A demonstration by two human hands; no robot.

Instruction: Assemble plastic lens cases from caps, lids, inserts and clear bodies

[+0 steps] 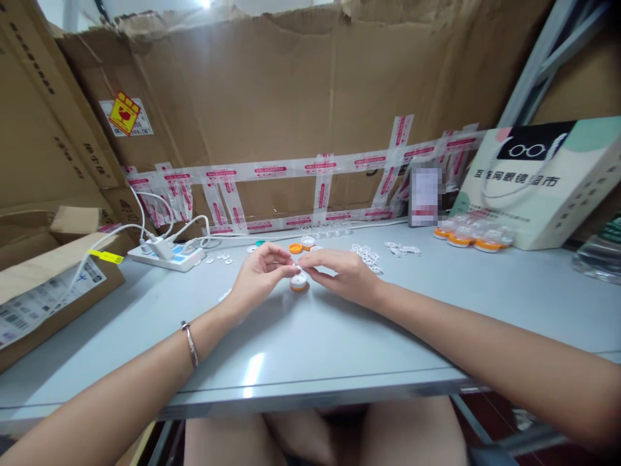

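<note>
Both hands meet over the middle of the grey surface (pixel 310 349). The left hand (pixel 259 272) and the right hand (pixel 342 275) have thumbs and forefingers pinched together on a small white piece (pixel 297 266), which is too small to make out further. It is held just above a small case (pixel 298 283) with a white top and orange base, which stands on the surface directly below the fingertips and between the 2 hands. A bracelet (pixel 190 343) sits on the left wrist.

Behind the hands lie an orange cap (pixel 295 248) and scattered white bits (pixel 369 254). To the left is a white power strip (pixel 167 256) with plugs and cables, and beyond it an open cardboard box (pixel 48 285). At the far right a row of orange-based cases (pixel 468 237) stands in front of a paper bag (pixel 548 188) printed with glasses. Taped cardboard (pixel 291 97) forms the back wall.
</note>
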